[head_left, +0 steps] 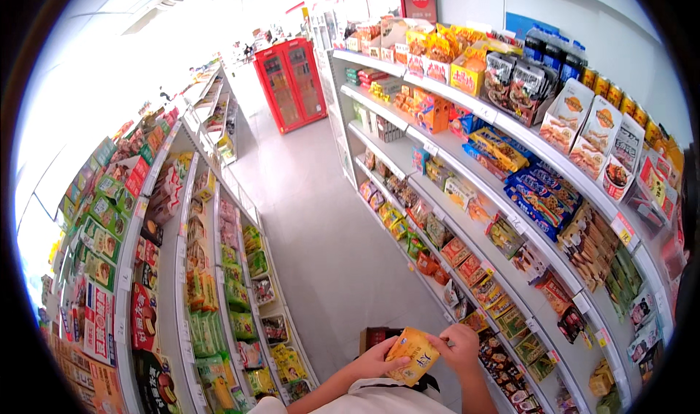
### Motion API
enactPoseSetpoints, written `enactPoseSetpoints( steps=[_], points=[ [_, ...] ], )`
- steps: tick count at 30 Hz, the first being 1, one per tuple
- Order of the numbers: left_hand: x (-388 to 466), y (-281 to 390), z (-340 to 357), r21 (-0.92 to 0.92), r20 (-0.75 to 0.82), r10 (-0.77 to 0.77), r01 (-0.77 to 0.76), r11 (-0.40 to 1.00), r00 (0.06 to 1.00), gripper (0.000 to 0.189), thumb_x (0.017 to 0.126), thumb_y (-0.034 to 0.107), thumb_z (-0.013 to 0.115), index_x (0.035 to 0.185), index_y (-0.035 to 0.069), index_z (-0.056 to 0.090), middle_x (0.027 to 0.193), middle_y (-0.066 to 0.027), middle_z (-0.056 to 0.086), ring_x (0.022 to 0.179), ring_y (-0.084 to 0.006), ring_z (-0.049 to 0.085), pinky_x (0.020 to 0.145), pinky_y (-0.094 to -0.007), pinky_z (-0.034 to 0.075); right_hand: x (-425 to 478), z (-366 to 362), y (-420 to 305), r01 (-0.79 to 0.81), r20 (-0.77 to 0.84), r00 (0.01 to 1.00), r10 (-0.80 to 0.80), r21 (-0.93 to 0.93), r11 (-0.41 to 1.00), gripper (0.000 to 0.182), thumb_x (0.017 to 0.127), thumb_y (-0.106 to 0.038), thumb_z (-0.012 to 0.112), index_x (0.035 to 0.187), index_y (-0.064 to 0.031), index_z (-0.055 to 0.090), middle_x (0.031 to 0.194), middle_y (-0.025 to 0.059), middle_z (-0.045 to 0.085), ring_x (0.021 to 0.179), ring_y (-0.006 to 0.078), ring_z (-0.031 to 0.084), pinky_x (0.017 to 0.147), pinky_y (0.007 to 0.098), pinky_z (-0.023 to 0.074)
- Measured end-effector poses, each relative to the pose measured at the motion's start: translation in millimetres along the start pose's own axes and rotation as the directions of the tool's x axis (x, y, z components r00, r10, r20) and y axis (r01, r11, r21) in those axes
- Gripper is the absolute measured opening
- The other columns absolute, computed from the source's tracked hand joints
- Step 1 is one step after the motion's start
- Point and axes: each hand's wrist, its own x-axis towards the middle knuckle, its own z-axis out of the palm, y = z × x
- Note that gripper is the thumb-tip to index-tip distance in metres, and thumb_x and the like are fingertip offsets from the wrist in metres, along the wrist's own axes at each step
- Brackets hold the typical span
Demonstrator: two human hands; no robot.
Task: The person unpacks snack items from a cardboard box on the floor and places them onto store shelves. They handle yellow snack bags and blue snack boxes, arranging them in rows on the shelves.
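Observation:
A yellow packaged snack (413, 355) with printed writing is held in front of my body, low in the view. My left hand (378, 361) grips it along its left side, thumb on the front face. At the upper right corner of the package, my right hand (458, 348) touches it with thumb and curled fingers; whether these pinch the edge is hard to tell. Under the hands, a dark reddish box (377, 337) on the floor is partly hidden.
Shelving full of packaged snacks lines both sides, the left shelf (180, 250) and the right shelf (492, 189). A grey floor aisle (311, 195) runs between them towards a red cabinet with glass doors (291, 85). Dark drink bottles (552, 53) stand at the upper right.

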Motion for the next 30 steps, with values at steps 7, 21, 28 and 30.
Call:
enactPoseSetpoints(
  steps=[7,21,28,30],
  points=[
    [-21.5,17.8,-54.6,-0.453,-0.34,-0.055,-0.112,0.884,0.939,0.046,0.091,0.017,0.067,0.13,0.005,0.046,0.12,-0.0055,0.059,0.108,-0.0158,0.057,0.095,-0.0339,0.047,-12.2,71.3,-25.7,-0.389,0.272,0.901,0.338,0.851,0.354,0.055,0.094,-0.023,0.063,0.137,-0.0037,0.035,0.126,0.0125,0.053,0.104,0.0176,0.057,0.089,0.0307,0.047],
    [3.6,16.9,-86.3,-0.494,0.068,0.009,0.025,0.869,0.998,0.038,0.099,0.015,0.052,0.135,0.008,0.043,0.124,-0.0039,0.057,0.113,-0.0137,0.054,0.096,-0.0313,0.044,-88.8,118.6,-90.5,-0.439,-0.238,0.622,0.746,0.683,0.583,0.053,0.096,-0.024,0.061,0.141,-0.0011,0.043,0.108,0.004,0.066,0.091,0.0091,0.059,0.083,0.0249,0.0477],
    [17.2,11.3,-23.4,0.022,0.44,0.038,-0.053,0.998,0.897,0.033,0.099,0.015,0.051,0.131,0.006,0.052,0.121,-0.0054,0.056,0.111,-0.0138,0.053,0.098,-0.0308,0.04,-159.4,95.2,-120.9,-0.578,-0.633,0.381,0.674,0.406,0.708,0.041,0.096,-0.022,0.059,0.131,-0.0016,0.053,0.096,0.0122,0.065,0.083,0.0191,0.059,0.073,0.0305,0.0484],
    [18.3,11.5,-5.9,0.153,0.471,0.124,-0.219,0.964,0.873,0.029,0.098,0.014,0.054,0.125,0.002,0.057,0.118,-0.0063,0.057,0.109,-0.014,0.054,0.096,-0.0297,0.041,-168.3,77.1,-135.4,-0.674,-0.668,0.337,0.664,0.321,0.665,0.038,0.095,-0.021,0.059,0.129,-0.0035,0.055,0.094,0.0143,0.064,0.082,0.0236,0.058,0.071,0.0329,0.0475]
  ],
)
